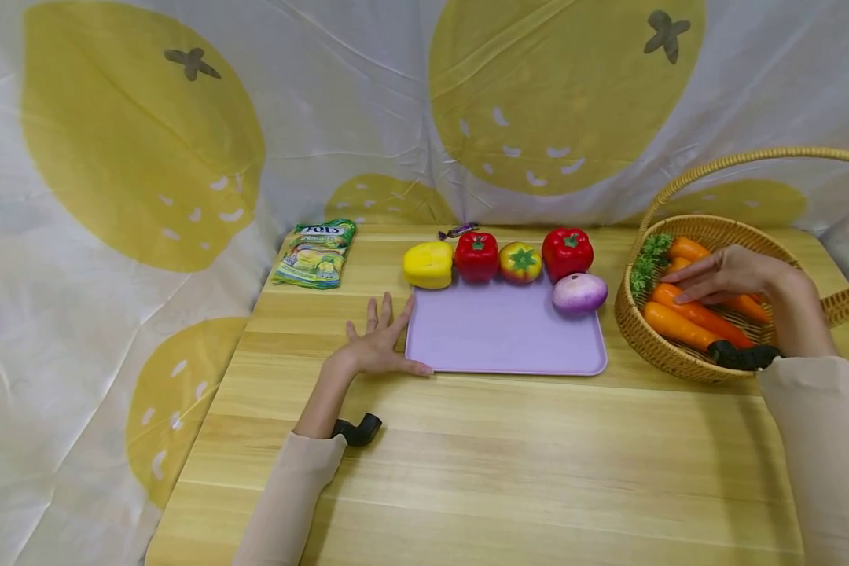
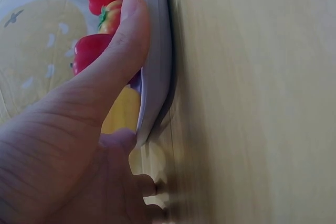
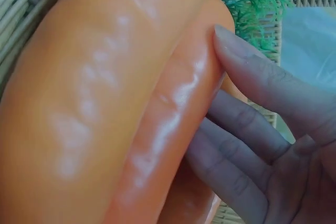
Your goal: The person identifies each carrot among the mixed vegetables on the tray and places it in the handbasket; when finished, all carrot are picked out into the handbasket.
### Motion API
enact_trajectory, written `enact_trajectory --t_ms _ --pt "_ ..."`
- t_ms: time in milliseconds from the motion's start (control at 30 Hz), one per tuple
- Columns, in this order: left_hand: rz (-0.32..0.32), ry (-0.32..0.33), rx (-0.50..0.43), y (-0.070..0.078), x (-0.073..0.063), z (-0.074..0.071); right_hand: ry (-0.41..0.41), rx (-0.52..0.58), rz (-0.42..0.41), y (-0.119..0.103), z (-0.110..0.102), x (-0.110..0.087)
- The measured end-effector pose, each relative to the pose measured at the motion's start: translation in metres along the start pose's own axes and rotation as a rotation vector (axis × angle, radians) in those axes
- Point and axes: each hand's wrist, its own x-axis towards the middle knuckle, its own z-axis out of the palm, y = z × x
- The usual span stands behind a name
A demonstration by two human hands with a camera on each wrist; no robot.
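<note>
In the head view my left hand (image 1: 376, 347), fingers spread, touches the left edge of a lilac tray (image 1: 502, 338); its thumb lies along the rim in the left wrist view. My right hand (image 1: 739, 275) reaches into a wicker basket (image 1: 630, 314) of several orange carrots. Its thumb presses on one carrot (image 3: 170, 108), while the other fingers go down behind it, their tips partly hidden. Along the tray's far side sit a yellow bell pepper (image 1: 428, 265), two red bell peppers (image 1: 476, 257), a red-and-yellow tomato (image 1: 520, 262) and a purple onion (image 1: 580, 294).
A green candy packet (image 1: 316, 253) lies at the table's back left. One small purple-wrapped candy (image 1: 458, 230) is behind the tray. The basket's tall handle (image 1: 750, 154) arches over it, and green carrot leaves (image 1: 649, 266) show inside. A lemon-print curtain (image 1: 368, 94) hangs behind.
</note>
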Motion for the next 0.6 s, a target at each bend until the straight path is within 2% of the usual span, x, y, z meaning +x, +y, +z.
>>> enact_trajectory --t_ms 133,233,333,433,600 --pt "-0.010 0.000 0.033 0.001 0.001 0.001 -0.001 0.001 -0.027 0.003 0.000 -0.001" --pt "-0.012 -0.004 0.032 0.002 0.001 0.000 0.008 -0.068 -0.075 0.004 0.000 -0.003" --pt "-0.008 -0.006 0.014 0.001 0.002 0.000 0.067 -0.176 -0.102 0.004 0.001 -0.007" --pt "0.003 0.014 -0.001 -0.004 0.006 0.004 0.158 -0.269 -0.132 0.002 0.002 -0.011" --pt "0.006 0.014 -0.020 -0.003 0.003 0.003 0.269 -0.320 -0.189 -0.002 0.003 -0.016"
